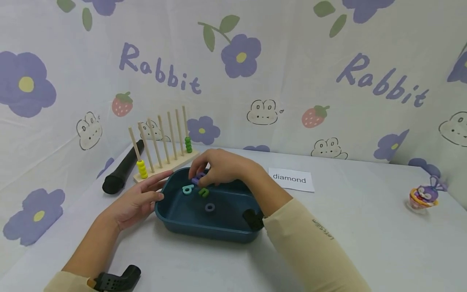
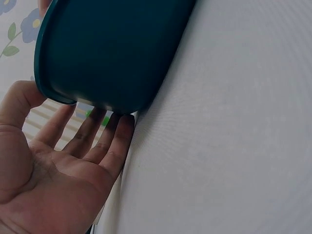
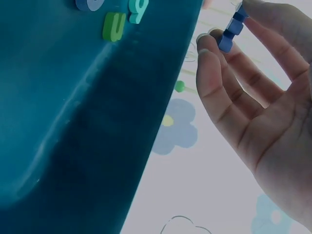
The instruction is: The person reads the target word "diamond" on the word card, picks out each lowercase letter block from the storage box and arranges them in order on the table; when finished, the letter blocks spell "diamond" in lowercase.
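Observation:
A dark teal basin [image 1: 211, 236] stands on the white table. My left hand [image 1: 136, 200] rests against its left end, fingers fairly straight on the outer wall; the left wrist view shows the thumb [image 2: 22, 97] at the rim. Over the basin's far left part, my right hand [image 1: 222, 166] pinches a purple-blue letter piece [image 3: 231, 31] between thumb and fingers. The fingers partly cover it, so which letter it is I cannot tell. Inside the basin lie a light teal letter [image 1: 187, 189], a green letter [image 1: 204, 192] shaped like an n, and a purple ring-shaped letter o [image 1: 209, 208].
Behind the basin's left end stands a wooden rack [image 1: 168, 165] of upright pegs with yellow and green beads. Left of it lies a black microphone [image 1: 122, 170]. A card [image 1: 291, 179] reading "diamond" lies behind the right arm. A small rabbit toy [image 1: 423, 194] sits far right.

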A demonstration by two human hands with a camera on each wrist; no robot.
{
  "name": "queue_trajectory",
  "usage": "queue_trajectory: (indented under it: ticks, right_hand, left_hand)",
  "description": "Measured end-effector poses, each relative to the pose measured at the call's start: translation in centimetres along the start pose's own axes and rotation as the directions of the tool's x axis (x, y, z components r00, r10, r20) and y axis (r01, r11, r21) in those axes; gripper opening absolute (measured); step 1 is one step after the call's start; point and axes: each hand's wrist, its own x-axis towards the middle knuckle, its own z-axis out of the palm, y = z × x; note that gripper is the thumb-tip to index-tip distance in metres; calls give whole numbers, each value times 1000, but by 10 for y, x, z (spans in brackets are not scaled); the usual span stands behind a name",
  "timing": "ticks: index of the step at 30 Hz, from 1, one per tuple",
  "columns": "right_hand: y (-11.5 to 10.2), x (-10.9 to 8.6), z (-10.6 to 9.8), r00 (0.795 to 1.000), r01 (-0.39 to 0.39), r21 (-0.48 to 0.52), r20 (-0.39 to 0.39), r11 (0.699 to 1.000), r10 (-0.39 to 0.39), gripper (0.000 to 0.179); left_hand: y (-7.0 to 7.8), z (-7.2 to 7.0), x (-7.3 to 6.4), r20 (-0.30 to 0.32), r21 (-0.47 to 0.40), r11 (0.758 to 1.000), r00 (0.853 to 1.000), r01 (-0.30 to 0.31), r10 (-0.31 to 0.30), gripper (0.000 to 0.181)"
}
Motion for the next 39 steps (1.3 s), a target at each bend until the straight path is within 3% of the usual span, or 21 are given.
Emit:
queue_trajectory:
  ticks: [10, 21, 39]
  right_hand:
    - [-6, -12, -5, 999, 16, -94, -46, 995, -21, 26]
    - [-1, -29, -9, 992, 9, -127, -120, 992, -25, 26]
    - [20, -68, -16, 962, -44, -87, -272, 995, 18, 23]
  left_hand:
    - [1, 0, 0, 5, -14, 1000, 1000, -9, 9, 70]
    - [0, 1, 0, 9, -36, 999, 1000, -5, 6, 71]
    - [0, 1, 0, 10, -26, 1000, 1000, -17, 17, 71]
